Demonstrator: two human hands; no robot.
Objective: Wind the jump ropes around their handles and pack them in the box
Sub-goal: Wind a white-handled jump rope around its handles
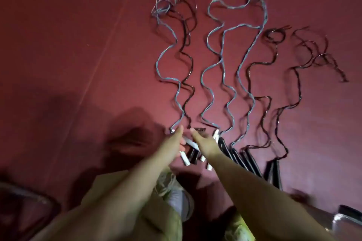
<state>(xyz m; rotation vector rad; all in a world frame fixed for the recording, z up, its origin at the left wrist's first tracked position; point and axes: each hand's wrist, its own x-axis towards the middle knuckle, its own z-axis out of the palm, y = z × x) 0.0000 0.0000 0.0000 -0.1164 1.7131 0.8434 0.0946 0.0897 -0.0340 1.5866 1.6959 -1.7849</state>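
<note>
Both hands, left hand and right hand, reached open-fingered toward rigid white plastic handles; the wavy grey cords looked light, springy.

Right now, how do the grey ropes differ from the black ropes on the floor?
The grey ropes lie left and centre and stretch farther from the person; the black ropes sit mostly right and end nearer. Both hands reach the handles at the grey ropes' end, left hand and right hand; the right-side black ropes lie untouched. All lie wavy and unwound.
</note>
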